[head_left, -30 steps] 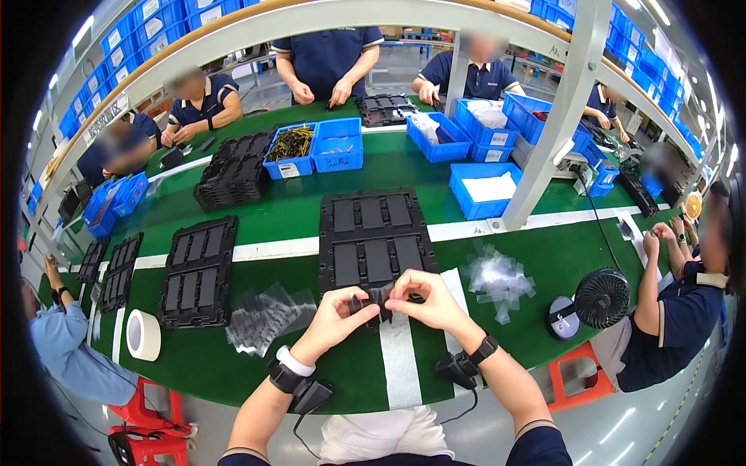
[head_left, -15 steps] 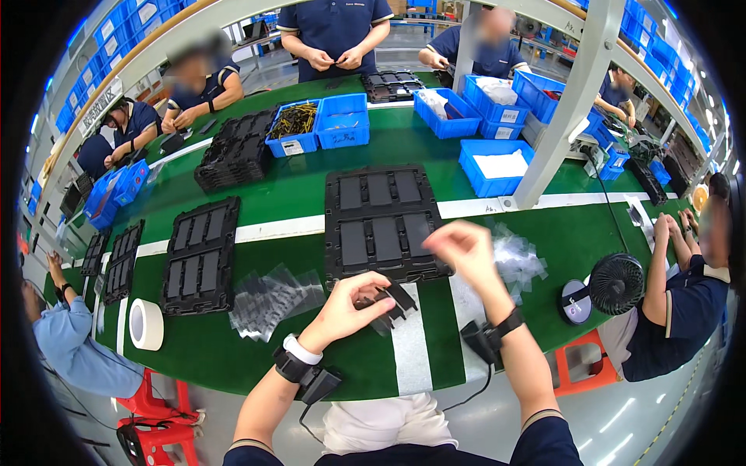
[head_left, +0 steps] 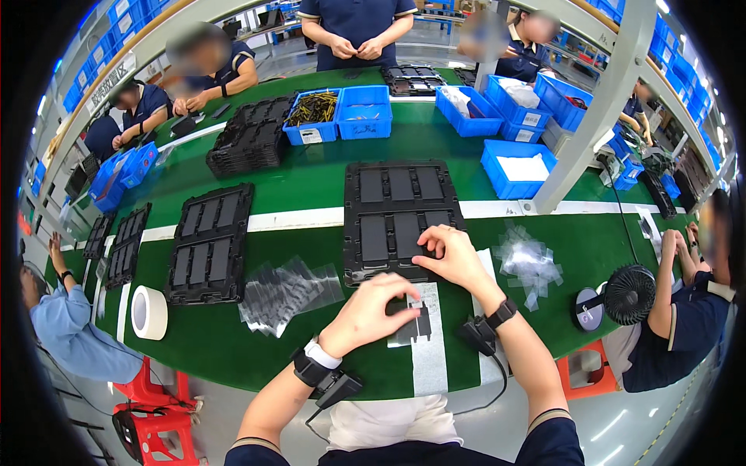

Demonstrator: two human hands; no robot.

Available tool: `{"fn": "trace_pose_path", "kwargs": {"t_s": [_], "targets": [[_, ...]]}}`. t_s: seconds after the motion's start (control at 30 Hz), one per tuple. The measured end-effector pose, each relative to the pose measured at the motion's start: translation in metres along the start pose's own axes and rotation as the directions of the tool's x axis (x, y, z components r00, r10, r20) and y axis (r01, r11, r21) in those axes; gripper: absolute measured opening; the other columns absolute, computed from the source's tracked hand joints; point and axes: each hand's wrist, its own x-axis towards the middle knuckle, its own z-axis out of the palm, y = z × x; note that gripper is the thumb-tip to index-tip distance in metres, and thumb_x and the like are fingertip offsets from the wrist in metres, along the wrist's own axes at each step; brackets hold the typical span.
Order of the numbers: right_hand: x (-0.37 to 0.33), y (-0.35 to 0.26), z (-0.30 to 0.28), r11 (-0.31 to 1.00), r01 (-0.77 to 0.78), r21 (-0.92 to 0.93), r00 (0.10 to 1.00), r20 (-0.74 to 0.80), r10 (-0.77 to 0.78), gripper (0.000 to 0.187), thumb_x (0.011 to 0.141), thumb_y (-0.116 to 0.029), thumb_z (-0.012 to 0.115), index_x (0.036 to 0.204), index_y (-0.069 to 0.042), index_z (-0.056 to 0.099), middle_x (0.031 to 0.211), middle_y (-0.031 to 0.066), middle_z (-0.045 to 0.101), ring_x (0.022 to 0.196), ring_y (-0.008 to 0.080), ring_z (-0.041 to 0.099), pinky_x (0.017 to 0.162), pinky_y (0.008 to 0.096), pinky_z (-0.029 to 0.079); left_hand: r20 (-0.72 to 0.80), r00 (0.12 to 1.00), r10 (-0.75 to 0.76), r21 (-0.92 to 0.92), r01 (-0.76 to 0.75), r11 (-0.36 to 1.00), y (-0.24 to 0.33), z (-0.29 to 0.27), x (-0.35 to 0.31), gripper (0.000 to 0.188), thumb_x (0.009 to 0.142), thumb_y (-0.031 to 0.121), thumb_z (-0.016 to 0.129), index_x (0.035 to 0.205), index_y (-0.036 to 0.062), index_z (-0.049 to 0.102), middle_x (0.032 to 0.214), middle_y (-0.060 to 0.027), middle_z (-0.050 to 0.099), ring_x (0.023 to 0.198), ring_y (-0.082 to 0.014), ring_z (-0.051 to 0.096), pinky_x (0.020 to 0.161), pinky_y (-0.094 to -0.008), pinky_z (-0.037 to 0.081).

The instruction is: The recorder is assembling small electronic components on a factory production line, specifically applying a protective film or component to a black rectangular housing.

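the left hand (head_left: 371, 312) is curled palm-down over a small flat dark part (head_left: 412, 325), which lies on the white strip (head_left: 429, 353) painted across the green bench (head_left: 233, 342). its fingers are bent and closed loosely onto the part's near edge; whether the part is gripped or only steadied cannot be told. the right hand (head_left: 451, 256) reaches forward, its fingers partly spread and pressed onto the near right pocket of the black tray (head_left: 396, 217). the fingertips touch a dark piece in that pocket; the hand is not closed around anything.

step in hand, as judged: seating one piece in the tray while the other hand keeps a second piece ready just below the tray's near edge. the next move calls for the right hand to clear the pocket, and for the flat part to be held level and aligned to an open pocket.

a wrist-worn unit (head_left: 325, 374) sits on the left forearm, and a second black unit (head_left: 480, 335) with a cable on the right. left of the hands lies a heap of clear bags (head_left: 287, 291), then a roll of white tape (head_left: 149, 312) and a second black tray (head_left: 206, 242). right of the hands lie more clear bags (head_left: 530, 260) and a small black fan (head_left: 628, 293). blue bins (head_left: 365, 113) stand further back, and other people work around the bench.
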Motion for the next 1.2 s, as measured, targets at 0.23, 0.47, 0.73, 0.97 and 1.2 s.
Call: {"fn": "trace_pose_path", "kwargs": {"t_s": [0.23, 0.47, 0.73, 0.97, 1.2], "targets": [[0.000, -0.012, 0.007, 0.988, -0.028, -0.151, 0.991, -0.133, 0.008, 0.032, 0.063, -0.022, 0.076, 0.084, -0.006, 0.059, 0.060, 0.0023, 0.052, 0.053, 0.0144, 0.051, 0.050, 0.0277, 0.041, -0.243, 0.961, -0.135, 0.098, 0.163, 0.982, -0.016, -0.005, 0.000, 0.025, 0.071, 0.006, 0.065, 0.095, 0.0021, 0.060, 0.087, -0.0077, 0.059, 0.074, -0.0172, 0.058, 0.067, -0.0280, 0.046], [-0.003, -0.004, 0.003, 0.986, -0.035, 0.164, 0.977, -0.200, 0.068, 0.020, 0.077, -0.016, 0.067, 0.092, -0.005, 0.062, 0.070, 0.0074, 0.064, 0.049, 0.0104, 0.054, 0.047, 0.0228, 0.042, -0.288, 0.914, -0.285, -0.066, 0.277, 0.958, -0.005, -0.005, 0.009, 0.028, 0.079, 0.010, 0.061, 0.105, -0.0005, 0.056, 0.097, -0.0106, 0.061, 0.079, -0.0150, 0.060, 0.068, -0.0271, 0.047], [-0.032, -0.042, -0.007, 0.922, 0.373, 0.105, 0.923, 0.057, -0.380, 0.031, 0.069, -0.016, 0.074, 0.094, -0.005, 0.059, 0.079, 0.0075, 0.064, 0.066, 0.0171, 0.062, 0.059, 0.0272, 0.050, -0.272, 0.859, -0.434, -0.728, 0.112, 0.676, -0.016, -0.011, 0.004, 0.052, 0.086, 0.007, 0.054, 0.131, 0.0042, 0.028, 0.106, -0.0113, 0.056, 0.092, -0.0146, 0.057, 0.079, -0.0268, 0.046], [-0.024, -0.039, 0.002, 0.902, 0.136, 0.409, 0.989, -0.102, -0.103, 0.045, 0.074, -0.003, 0.066, 0.114, -0.004, 0.044, 0.085, 0.0079, 0.063, 0.069, 0.0103, 0.057, 0.063, 0.0233, 0.045, -0.311, 0.921, -0.234, -0.332, 0.125, 0.935, -0.003, -0.010, 0.007, 0.032, 0.078, -0.007, 0.058, 0.108, 0.0020, 0.047, 0.094, -0.0075, 0.058, 0.085, -0.0129, 0.061, 0.074, -0.0242, 0.050], [-0.025, -0.040, -0.002, 0.945, 0.165, 0.282, 0.985, -0.090, -0.145, 0.024, 0.075, -0.007, 0.066, 0.096, -0.004, 0.057, 0.075, 0.0079, 0.063, 0.066, 0.0142, 0.061, 0.059, 0.0238, 0.047, -0.377, 0.913, -0.157, -0.210, 0.081, 0.974, -0.002, -0.007, 0.008, 0.022, 0.077, -0.002, 0.062, 0.098, 0.0001, 0.056, 0.084, -0.0069, 0.063, 0.077, -0.0112, 0.062, 0.069, -0.0238, 0.051]]}}
